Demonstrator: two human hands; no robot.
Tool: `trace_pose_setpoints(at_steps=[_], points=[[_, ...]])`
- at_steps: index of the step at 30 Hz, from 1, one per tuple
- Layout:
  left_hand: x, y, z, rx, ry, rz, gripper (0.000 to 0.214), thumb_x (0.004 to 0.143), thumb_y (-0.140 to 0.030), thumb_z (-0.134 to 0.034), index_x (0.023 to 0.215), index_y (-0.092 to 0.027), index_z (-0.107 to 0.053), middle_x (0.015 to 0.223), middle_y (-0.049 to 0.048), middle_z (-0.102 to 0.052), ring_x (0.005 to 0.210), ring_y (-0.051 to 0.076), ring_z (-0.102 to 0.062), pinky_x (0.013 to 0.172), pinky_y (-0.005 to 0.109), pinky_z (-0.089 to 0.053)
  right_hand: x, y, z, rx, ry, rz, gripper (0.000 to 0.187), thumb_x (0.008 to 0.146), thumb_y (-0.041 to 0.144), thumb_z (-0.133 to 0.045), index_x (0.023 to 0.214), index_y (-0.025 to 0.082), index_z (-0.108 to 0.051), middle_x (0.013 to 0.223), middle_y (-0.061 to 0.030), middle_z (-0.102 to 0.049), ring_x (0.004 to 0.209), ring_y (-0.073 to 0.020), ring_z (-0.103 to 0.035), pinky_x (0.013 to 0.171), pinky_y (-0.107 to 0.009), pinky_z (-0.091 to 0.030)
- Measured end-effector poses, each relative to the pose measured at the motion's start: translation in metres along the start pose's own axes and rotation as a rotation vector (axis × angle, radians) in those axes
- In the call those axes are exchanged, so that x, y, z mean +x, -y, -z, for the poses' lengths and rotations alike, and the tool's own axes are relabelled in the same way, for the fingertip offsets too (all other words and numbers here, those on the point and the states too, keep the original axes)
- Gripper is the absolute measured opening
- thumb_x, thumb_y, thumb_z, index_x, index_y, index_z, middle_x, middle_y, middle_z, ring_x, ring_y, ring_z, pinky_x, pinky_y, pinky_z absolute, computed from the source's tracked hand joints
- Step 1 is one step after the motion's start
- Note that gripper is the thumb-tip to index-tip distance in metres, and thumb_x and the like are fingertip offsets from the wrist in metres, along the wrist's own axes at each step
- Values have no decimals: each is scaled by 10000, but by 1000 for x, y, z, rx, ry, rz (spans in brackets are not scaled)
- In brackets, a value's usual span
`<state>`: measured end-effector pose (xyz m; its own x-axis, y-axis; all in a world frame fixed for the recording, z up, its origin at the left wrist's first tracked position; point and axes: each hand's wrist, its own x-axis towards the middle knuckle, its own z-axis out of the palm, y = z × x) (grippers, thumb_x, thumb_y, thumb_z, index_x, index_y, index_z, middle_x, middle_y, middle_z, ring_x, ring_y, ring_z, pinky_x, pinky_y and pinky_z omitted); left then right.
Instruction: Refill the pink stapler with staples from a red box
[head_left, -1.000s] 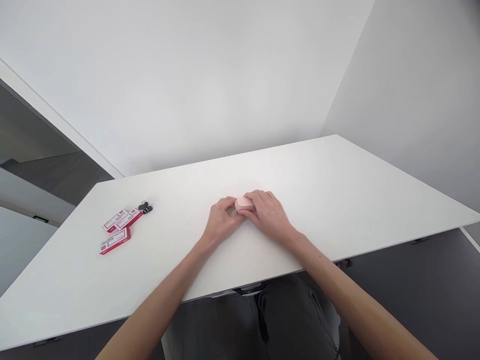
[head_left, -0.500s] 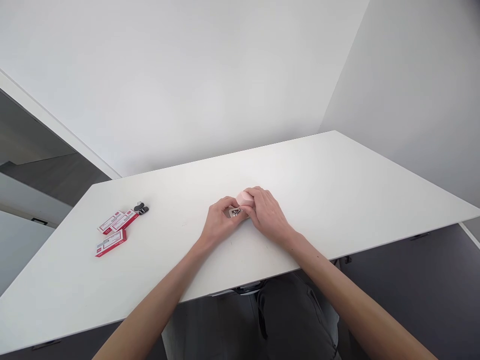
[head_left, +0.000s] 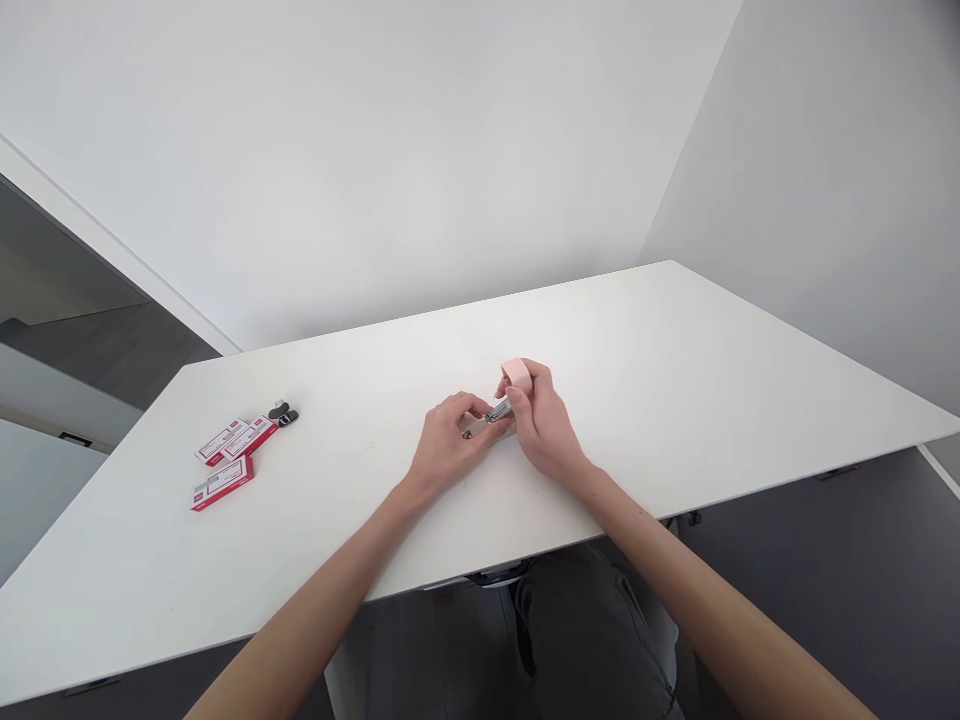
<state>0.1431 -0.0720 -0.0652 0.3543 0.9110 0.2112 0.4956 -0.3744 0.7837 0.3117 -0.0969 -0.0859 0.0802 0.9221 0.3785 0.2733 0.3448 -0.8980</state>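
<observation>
My right hand (head_left: 550,420) is closed around a small pale pink case-like piece (head_left: 517,374), tilted with its opening partly showing. From under it, a slim silver metal piece (head_left: 498,411) slants down to the left, toward my left fingertips; its exact kind is too small to tell. My left hand (head_left: 448,442) is curled just left of it, thumb and forefinger pinched near the metal piece's lower end. Close to the left palm a small dark, shiny bit (head_left: 466,435) shows. The fingers hide most of what lies between the hands.
Several red-and-white boxes (head_left: 223,484) lie in a loose group on the left of the white table (head_left: 660,380). Just behind them are small black and silver items (head_left: 283,413). A wall (head_left: 450,150) rises behind the table. My legs are under the front edge.
The pink piece has moved up and right with my right hand and tipped. The slim metal piece now shows between the hands, where a pale-rimmed opening with shiny contents showed before.
</observation>
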Motion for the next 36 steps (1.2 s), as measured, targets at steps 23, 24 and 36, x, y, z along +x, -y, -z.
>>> trace_pose_setpoints(at_steps=[23,24,36], points=[[-1,-3,2,16,-12,-81,258,997,-485,-630,1058,-248,-713,1084,37,-770,978,214,-693,883,371,-527,1,7,1,92,-107,43,221,1091,453,-402,1213,276,-454,1203,-91,-608,1035,-231,-649,780,-388,-574],[-1,-4,3,10,-19,-80,267,1010,-491,-608,1059,-248,-710,1098,38,-767,982,212,-687,887,370,-526,1,7,1,88,-105,47,217,1086,447,-411,1213,276,-452,1204,-91,-604,1034,-232,-648,785,-390,-575],[5,7,7,-46,-112,97,347,1073,-539,-446,1113,-245,-626,1243,76,-702,1080,225,-649,884,367,-513,2,18,-1,139,-169,38,353,1117,553,-293,1253,285,-479,1077,-53,-585,800,-180,-602,696,-351,-580]])
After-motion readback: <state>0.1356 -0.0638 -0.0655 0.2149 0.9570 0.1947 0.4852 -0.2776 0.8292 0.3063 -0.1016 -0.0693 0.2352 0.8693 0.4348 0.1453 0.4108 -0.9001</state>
